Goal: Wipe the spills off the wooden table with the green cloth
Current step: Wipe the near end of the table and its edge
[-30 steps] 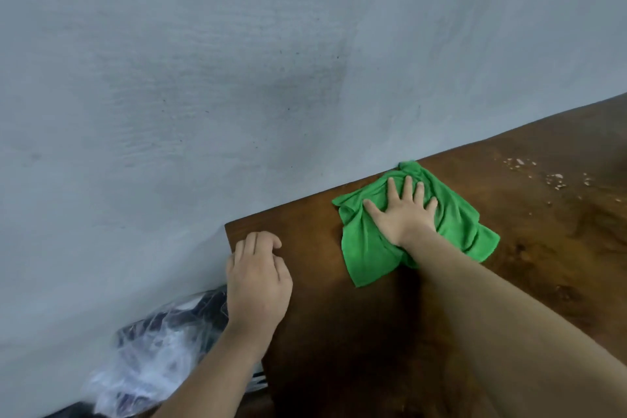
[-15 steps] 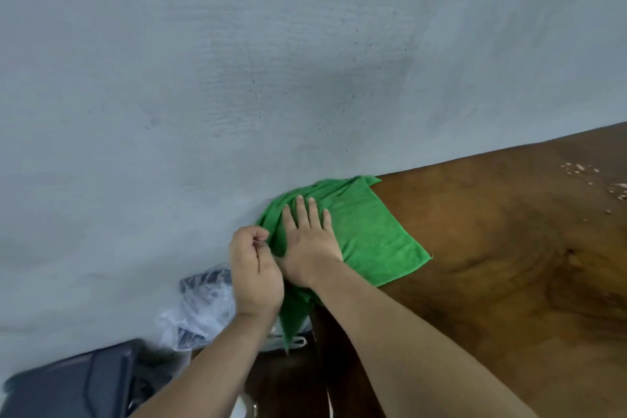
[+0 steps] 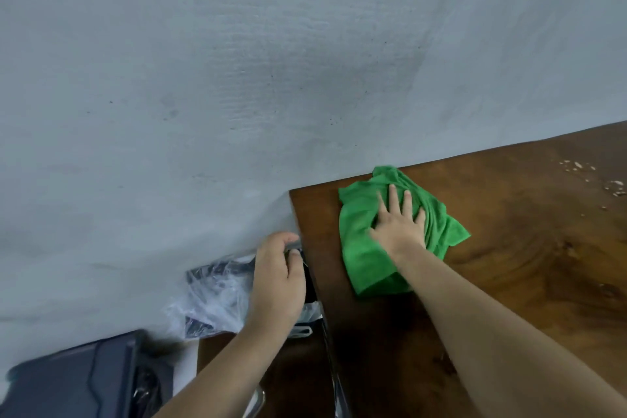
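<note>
the right hand lies flat with spread fingers on the green cloth and presses it on the wooden table, near the far left corner. half a second ago the cloth was hanging over the left edge; now it is fully back on the wood. so one stroke to the edge seems finished and a new one can begin. the left hand waits just beside that edge, above a plastic bag, fingers curled; i cannot tell if it holds something. the pale spills are well apart at the far right, not yet wiped, so much work is left.
</note>
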